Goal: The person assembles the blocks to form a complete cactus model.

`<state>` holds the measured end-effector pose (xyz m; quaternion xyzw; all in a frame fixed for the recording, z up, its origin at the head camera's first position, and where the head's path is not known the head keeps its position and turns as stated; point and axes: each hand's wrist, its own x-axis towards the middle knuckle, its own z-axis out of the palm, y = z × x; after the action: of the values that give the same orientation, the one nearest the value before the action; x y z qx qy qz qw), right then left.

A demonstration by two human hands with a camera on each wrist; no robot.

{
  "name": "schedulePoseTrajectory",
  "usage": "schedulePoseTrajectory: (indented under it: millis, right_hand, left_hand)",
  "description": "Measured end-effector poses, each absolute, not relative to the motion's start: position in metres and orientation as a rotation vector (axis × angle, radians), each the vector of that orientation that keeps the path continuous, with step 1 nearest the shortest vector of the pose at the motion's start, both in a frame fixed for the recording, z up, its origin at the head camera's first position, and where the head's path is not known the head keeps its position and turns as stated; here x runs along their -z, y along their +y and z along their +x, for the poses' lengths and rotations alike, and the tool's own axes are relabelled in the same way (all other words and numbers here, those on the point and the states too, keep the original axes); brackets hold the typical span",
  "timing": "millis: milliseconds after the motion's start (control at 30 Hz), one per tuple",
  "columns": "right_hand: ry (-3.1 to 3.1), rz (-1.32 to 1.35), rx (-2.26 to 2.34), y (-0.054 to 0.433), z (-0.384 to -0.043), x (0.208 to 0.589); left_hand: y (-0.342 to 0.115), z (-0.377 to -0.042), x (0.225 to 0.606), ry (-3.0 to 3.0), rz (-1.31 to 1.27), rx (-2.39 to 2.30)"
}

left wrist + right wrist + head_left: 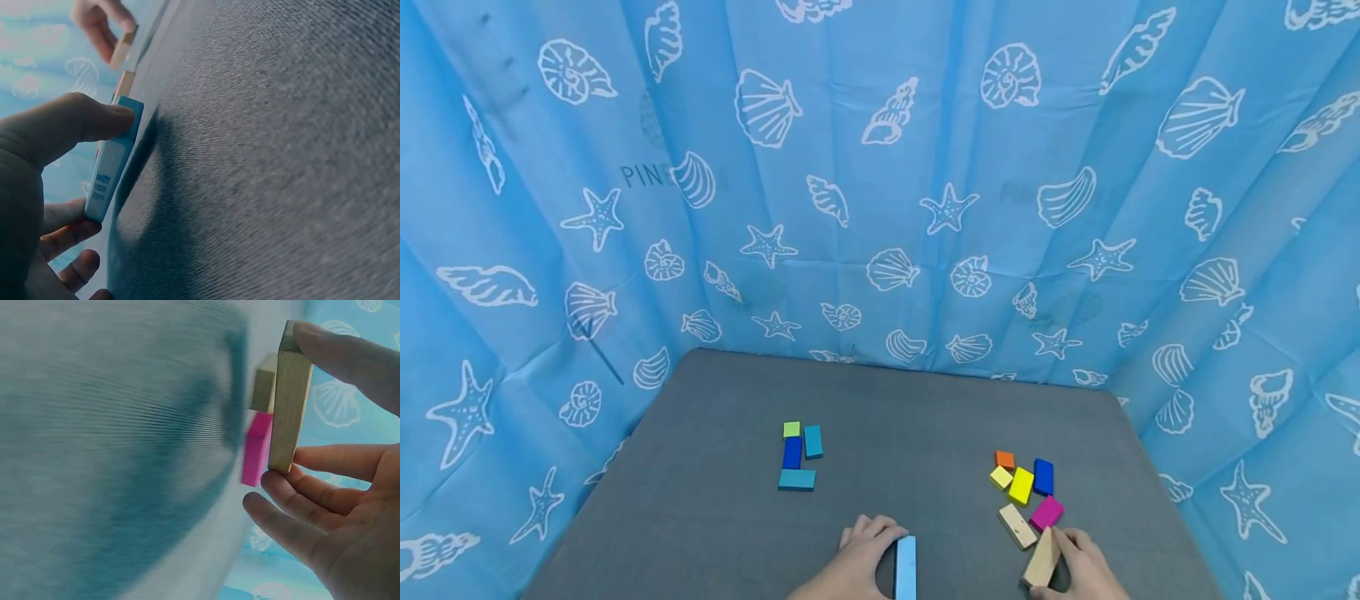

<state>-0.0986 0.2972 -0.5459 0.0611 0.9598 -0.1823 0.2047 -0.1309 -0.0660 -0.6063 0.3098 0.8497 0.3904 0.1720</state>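
Observation:
At the table's front middle, my left hand [859, 562] pinches a long light blue block [906, 568] by its ends, thumb on one end and fingertips on the other. Small printed writing shows on the side of that block [106, 181] in the left wrist view. Toward the right, my right hand [1081, 568] grips a plain wooden block [1042, 560] between thumb and fingertips. In the right wrist view this wooden block [290, 403] appears held off the cloth. Close beyond it lie another plain wooden block [1017, 527] and a magenta block [1047, 512].
Farther back on the right lie an orange block [1004, 459], a pale yellow block [1001, 477], a yellow block [1021, 486] and a blue block [1043, 477]. Several green, blue and teal blocks [797, 480] sit at left on the grey table [730, 542]. A shell-patterned curtain [880, 208] surrounds the table.

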Motion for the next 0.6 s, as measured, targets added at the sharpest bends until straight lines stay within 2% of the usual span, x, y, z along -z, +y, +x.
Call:
schedulePoseTrajectory:
  millis: [333, 600]
  right_hand:
    - [2.763, -0.039, 0.64, 0.265, -0.116, 0.52]
    - [2.784, -0.252, 0.767, 0.234, -0.14, 0.527]
  left_hand:
    - [-0.065, -0.127, 0.611, 2.462, 0.885, -1.028]
    - [-0.068, -0.118, 0.613, 2.529, 0.847, -1.032]
